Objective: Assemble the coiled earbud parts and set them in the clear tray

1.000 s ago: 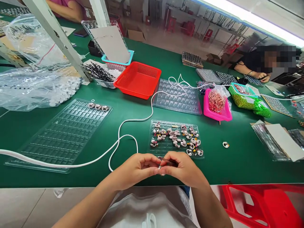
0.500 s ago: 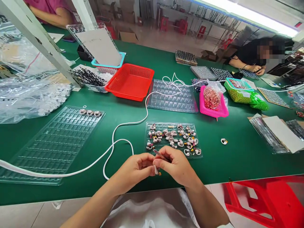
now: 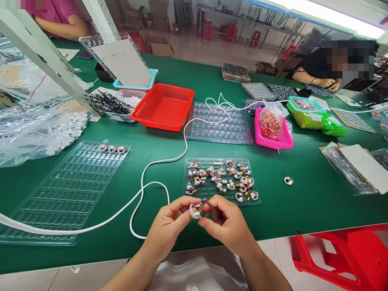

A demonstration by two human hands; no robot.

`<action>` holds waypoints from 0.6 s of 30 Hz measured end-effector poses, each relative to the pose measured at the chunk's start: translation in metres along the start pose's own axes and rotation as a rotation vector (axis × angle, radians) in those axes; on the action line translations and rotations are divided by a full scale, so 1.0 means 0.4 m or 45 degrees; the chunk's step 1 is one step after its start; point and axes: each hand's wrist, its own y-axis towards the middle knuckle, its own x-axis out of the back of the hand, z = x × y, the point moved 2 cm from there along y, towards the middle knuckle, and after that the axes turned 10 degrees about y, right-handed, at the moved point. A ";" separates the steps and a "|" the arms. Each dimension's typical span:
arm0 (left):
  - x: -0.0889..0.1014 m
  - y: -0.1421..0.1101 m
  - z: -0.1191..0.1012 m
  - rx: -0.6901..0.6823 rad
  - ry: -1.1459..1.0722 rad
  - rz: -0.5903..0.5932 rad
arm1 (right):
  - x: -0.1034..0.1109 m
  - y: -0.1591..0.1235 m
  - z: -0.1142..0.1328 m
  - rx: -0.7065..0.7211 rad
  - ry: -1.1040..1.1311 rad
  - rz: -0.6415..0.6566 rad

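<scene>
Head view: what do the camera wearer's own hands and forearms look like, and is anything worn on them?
The left hand and right hand are bare, with no gloves, and no rings or watch can be made out. The left forearm and right forearm show no sleeves, cables or markings. Below, a white top covers the torso.

A red perforated basket (image 3: 165, 107) sits left of a pink basket (image 3: 272, 142) holding a clear bag of reddish parts (image 3: 270, 122). A red plastic stool (image 3: 367, 252) stands by the green tabletop (image 3: 279, 214).
</scene>
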 end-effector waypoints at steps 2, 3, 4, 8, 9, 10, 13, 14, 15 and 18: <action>-0.002 -0.003 0.000 -0.063 0.067 -0.026 | -0.012 0.001 0.002 0.100 -0.110 -0.026; -0.002 -0.005 0.000 -0.085 0.105 -0.043 | -0.016 0.001 0.002 0.147 -0.148 -0.037; -0.002 -0.007 0.001 -0.100 0.141 -0.063 | -0.020 0.001 0.001 0.185 -0.174 -0.046; -0.001 -0.011 -0.003 -0.144 0.244 -0.096 | -0.025 0.004 -0.002 0.219 -0.178 -0.040; -0.002 -0.012 -0.006 -0.164 0.268 -0.098 | -0.024 0.005 -0.001 0.207 -0.166 -0.034; -0.003 -0.013 -0.010 -0.188 0.295 -0.104 | -0.023 0.007 0.000 0.187 -0.149 -0.028; -0.004 -0.019 -0.020 -0.222 0.388 -0.131 | -0.018 0.011 0.002 0.090 -0.074 -0.040; -0.004 -0.021 -0.019 -0.219 0.422 -0.137 | -0.016 0.012 0.001 0.046 -0.032 -0.044; -0.004 -0.023 -0.017 -0.211 0.457 -0.139 | -0.014 0.013 -0.001 -0.002 0.020 -0.045; -0.003 -0.026 -0.001 -0.214 0.557 -0.140 | -0.012 0.012 -0.009 -0.143 0.223 -0.011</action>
